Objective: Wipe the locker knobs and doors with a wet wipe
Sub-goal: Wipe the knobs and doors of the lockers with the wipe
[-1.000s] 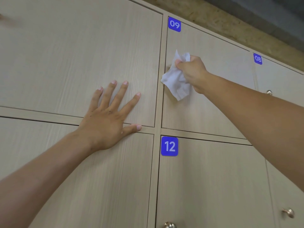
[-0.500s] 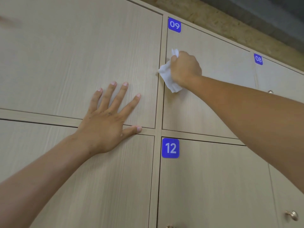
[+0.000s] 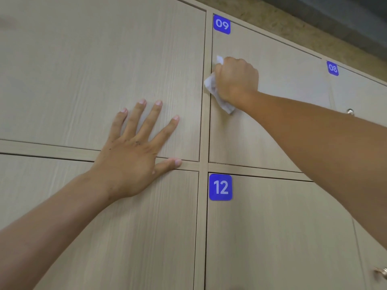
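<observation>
Head view, looking up at a wall of pale wood-grain lockers. The right hand (image 3: 236, 80) is clenched around a crumpled white wet wipe (image 3: 215, 91), pressing it against the left edge of the door marked 09 (image 3: 272, 91), below its blue number label (image 3: 221, 24). The left hand (image 3: 134, 151) lies flat with fingers spread on the neighbouring door (image 3: 83, 70) to the left, grasping nothing. Below sits the door labelled 12 (image 3: 272, 237). A metal knob (image 3: 349, 111) shows on the door marked 08 (image 3: 364, 95).
</observation>
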Demonstrator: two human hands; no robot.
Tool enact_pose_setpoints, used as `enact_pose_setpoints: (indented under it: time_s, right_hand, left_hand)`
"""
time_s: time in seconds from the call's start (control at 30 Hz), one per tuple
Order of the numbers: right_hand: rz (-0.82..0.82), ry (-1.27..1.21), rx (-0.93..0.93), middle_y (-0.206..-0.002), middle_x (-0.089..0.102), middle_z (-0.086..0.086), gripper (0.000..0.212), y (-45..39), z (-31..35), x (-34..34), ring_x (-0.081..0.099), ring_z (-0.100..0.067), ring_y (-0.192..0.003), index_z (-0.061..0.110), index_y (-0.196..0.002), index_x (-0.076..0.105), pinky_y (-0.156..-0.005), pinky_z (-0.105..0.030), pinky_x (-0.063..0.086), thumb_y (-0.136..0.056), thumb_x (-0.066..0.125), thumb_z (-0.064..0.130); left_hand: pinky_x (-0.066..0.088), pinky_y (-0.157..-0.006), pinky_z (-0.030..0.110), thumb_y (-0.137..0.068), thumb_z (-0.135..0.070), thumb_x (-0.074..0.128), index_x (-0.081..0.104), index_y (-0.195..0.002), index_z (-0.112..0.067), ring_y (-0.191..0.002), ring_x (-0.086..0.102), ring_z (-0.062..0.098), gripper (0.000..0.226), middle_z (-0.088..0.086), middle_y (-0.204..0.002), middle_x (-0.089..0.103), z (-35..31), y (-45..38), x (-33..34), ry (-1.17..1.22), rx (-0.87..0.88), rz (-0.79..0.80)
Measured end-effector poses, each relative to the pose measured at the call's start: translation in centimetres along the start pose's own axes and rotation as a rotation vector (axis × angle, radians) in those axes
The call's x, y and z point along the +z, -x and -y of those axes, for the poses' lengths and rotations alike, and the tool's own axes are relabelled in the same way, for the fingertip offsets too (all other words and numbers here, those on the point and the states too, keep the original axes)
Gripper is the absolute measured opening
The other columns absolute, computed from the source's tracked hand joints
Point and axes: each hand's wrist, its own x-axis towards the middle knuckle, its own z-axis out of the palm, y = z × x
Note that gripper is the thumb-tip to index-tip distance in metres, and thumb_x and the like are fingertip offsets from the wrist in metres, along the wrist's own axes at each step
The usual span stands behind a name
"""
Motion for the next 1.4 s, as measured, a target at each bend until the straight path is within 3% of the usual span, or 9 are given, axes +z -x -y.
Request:
enact_pose_setpoints:
  time_s: [0.1, 0.2, 0.4, 0.6, 0.77, 1.03, 1.17, 1.27, 1.4]
  right_hand:
    - [-0.017, -0.127, 0.206, -0.104, 0.068, -0.010, 0.042, -0.5, 0.5, 0.4, 0.061, -0.028, -0.093, 0.011, -0.106, 0.064, -0.072, -0.033, 0.033, -0.104, 0.028, 0.033]
    - [-0.019, -0.172, 0.235, -0.110, 0.068, -0.009, 0.046, -0.7, 0.3, 0.5, 0.062, -0.027, -0.100, 0.010, -0.110, 0.065, -0.073, -0.031, 0.033, -0.105, 0.026, 0.034]
    - [0.011, -0.118, -0.037, -0.093, 0.065, -0.008, 0.043, -0.5, -1.2, 1.0, 0.057, -0.027, -0.083, 0.013, -0.117, 0.063, -0.072, -0.034, 0.037, -0.103, 0.027, 0.032]
    - [0.044, -0.078, -0.213, -0.096, 0.067, -0.011, 0.046, -0.9, -2.0, 0.7, 0.060, -0.031, -0.088, 0.015, -0.127, 0.060, -0.078, -0.039, 0.042, -0.103, 0.024, 0.031]
    - [0.075, -0.239, -0.142, -0.086, 0.058, -0.007, 0.036, -0.9, -2.3, 0.5, 0.054, -0.029, -0.081, 0.024, -0.089, 0.059, -0.070, -0.033, 0.032, -0.102, 0.026, 0.029]
    - [0.126, -0.396, -0.028, -0.101, 0.069, -0.009, 0.033, -0.3, -2.6, -0.4, 0.063, -0.029, -0.090, 0.009, -0.114, 0.057, -0.080, -0.038, 0.052, -0.092, 0.039, 0.025]
    - [0.101, -0.237, -0.011, -0.105, 0.064, -0.013, 0.030, 0.3, -3.7, -0.4, 0.056, -0.029, -0.087, 0.006, -0.123, 0.052, -0.070, -0.035, 0.041, -0.100, 0.046, 0.023]
    - [0.078, -0.238, 0.051, -0.093, 0.053, -0.008, 0.032, 1.6, -4.4, -0.4, 0.049, -0.028, -0.083, 0.006, -0.119, 0.053, -0.070, -0.035, 0.037, -0.099, 0.044, 0.029]
    - [0.035, -0.209, 0.071, -0.083, 0.052, -0.006, 0.024, 3.3, -5.4, -0.2, 0.050, -0.030, -0.077, 0.011, -0.097, 0.049, -0.065, -0.035, 0.033, -0.103, 0.034, 0.029]
  left_hand:
    - [0.013, -0.125, 0.060, -0.092, -0.080, 0.010, 0.014, -0.165, -0.031, -0.158, 0.007, 0.040, 0.087, 0.013, -0.173, 0.009, 0.0, 0.0, 0.0, -0.010, -0.001, 0.000]
    - [0.012, -0.125, 0.059, -0.092, -0.080, 0.010, 0.011, -0.165, -0.032, -0.158, 0.005, 0.039, 0.087, 0.013, -0.173, 0.007, 0.0, 0.0, 0.0, -0.007, -0.005, -0.001]
    - [0.012, -0.125, 0.059, -0.092, -0.080, 0.009, 0.012, -0.165, -0.031, -0.158, 0.006, 0.039, 0.088, 0.013, -0.173, 0.008, 0.0, 0.1, -0.1, -0.002, -0.001, 0.006]
    - [0.006, -0.126, 0.057, -0.091, -0.081, 0.008, 0.007, -0.165, -0.033, -0.159, 0.000, 0.037, 0.088, 0.011, -0.173, 0.002, -0.1, 0.1, -0.3, 0.015, -0.011, 0.019]
    - [0.003, -0.127, 0.056, -0.090, -0.081, 0.007, 0.003, -0.165, -0.035, -0.159, -0.004, 0.036, 0.088, 0.010, -0.174, -0.003, -0.1, 0.1, -0.3, 0.032, -0.014, 0.023]
    - [0.005, -0.126, 0.057, -0.091, -0.082, 0.005, 0.006, -0.165, -0.034, -0.159, -0.001, 0.037, 0.088, 0.011, -0.174, 0.002, 0.0, 0.0, -0.3, 0.024, -0.011, 0.036]
    - [0.007, -0.126, 0.058, -0.091, -0.083, 0.004, 0.007, -0.165, -0.034, -0.159, 0.001, 0.038, 0.089, 0.011, -0.173, 0.004, 0.0, -0.1, -0.4, 0.030, -0.006, 0.058]
    - [0.007, -0.125, 0.058, -0.091, -0.082, 0.005, 0.008, -0.165, -0.034, -0.158, 0.002, 0.039, 0.089, 0.011, -0.173, 0.005, 0.0, -0.1, -0.4, 0.037, -0.009, 0.077]
    - [-0.004, -0.126, 0.054, -0.085, -0.084, 0.002, -0.006, -0.163, -0.039, -0.158, -0.012, 0.035, 0.090, 0.007, -0.173, -0.011, -0.1, -0.2, -0.7, 0.086, -0.032, 0.094]
